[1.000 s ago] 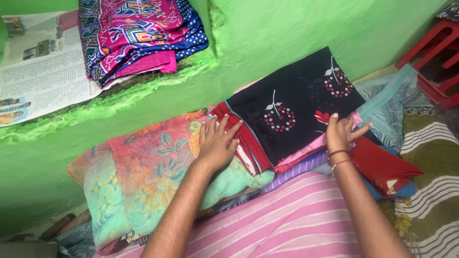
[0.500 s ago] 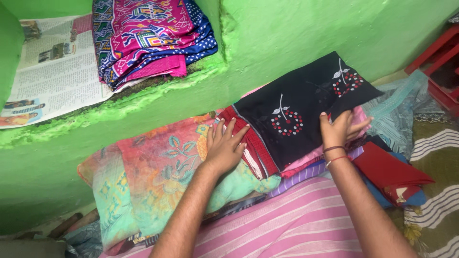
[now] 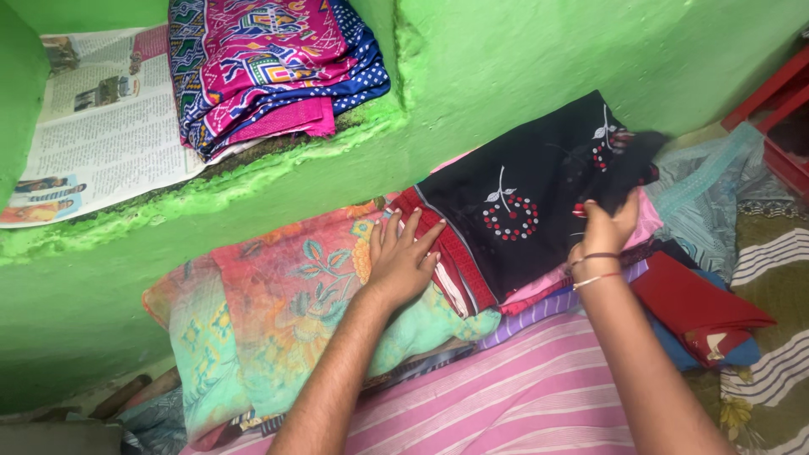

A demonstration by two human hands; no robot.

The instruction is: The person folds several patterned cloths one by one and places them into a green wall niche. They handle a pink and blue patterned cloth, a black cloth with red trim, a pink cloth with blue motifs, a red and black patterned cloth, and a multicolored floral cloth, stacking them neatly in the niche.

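Right hand (image 3: 608, 229) pinching black cloth (image 3: 539, 190) corner

A folded pile of magenta and blue patterned cloth (image 3: 270, 63) was seen on the green ledge (image 3: 253, 181), just beside a spread newspaper (image 3: 97, 126). Below the ledge, a floral pillow in orange and turquoise (image 3: 270, 312) was propped against the green wall (image 3: 539, 50), with pink striped fabric (image 3: 506, 396) spread near it. At the right edge, a red plastic stool (image 3: 779, 109) and a folded red cloth (image 3: 699, 303) were visible.
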